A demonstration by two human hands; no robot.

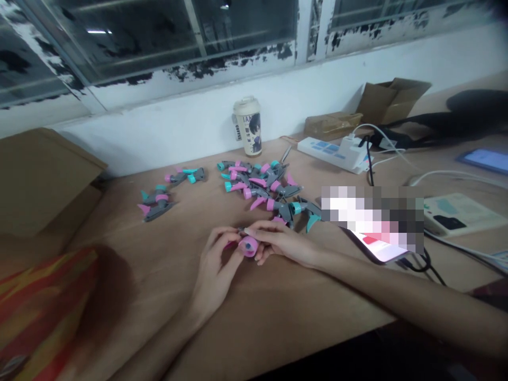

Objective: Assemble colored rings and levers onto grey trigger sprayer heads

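Note:
Between my two hands is a spray trigger head with a pink collar, its round opening turned toward me. My left hand closes on it from the left, with fingers and thumb around its side. My right hand grips it from the right, thumb on top near the collar; the trigger head's far part is hidden behind the fingers. Just beyond lies a heap of grey spray trigger heads with pink or teal collars and triggers. A few more trigger heads lie apart on the left.
Behind the heap stands a coffee cup against the wall. A lit phone, partly pixelated, lies right, near a white power strip and cables. Cardboard boxes sit far right; another box and a red-yellow bag are left.

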